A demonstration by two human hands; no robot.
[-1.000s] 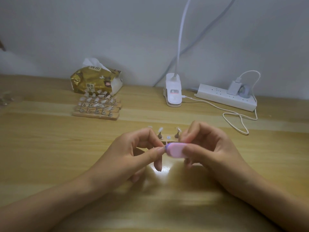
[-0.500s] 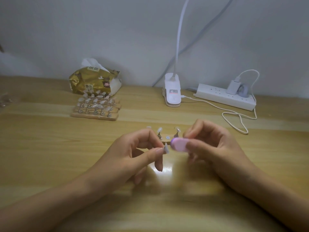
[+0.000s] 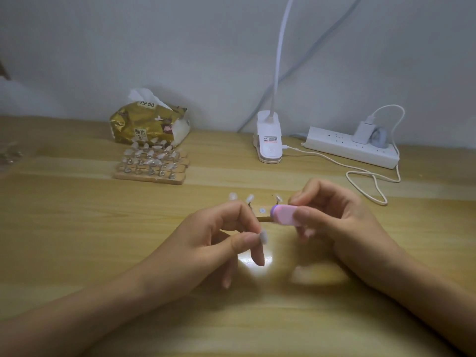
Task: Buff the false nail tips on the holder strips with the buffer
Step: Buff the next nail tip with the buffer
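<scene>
My left hand (image 3: 213, 235) pinches a small clear false nail tip (image 3: 263, 237) between thumb and forefinger. My right hand (image 3: 332, 217) grips a pink oval buffer (image 3: 283, 214), held a little up and to the right of the tip, not touching it. Just behind my hands lies a wooden holder strip (image 3: 262, 219), mostly hidden, with several nail tips (image 3: 249, 198) standing on metal stems.
A stack of more wooden holder strips (image 3: 150, 164) with many tips sits at the back left, in front of a gold tissue pack (image 3: 149, 122). A white clip lamp base (image 3: 269, 140), a power strip (image 3: 350, 146) and a looping white cable (image 3: 371, 184) lie at the back right.
The buffer was against the tip a second ago; my right hand has since drawn it away up and to the right, and the tip now shows bare in my left fingers.
</scene>
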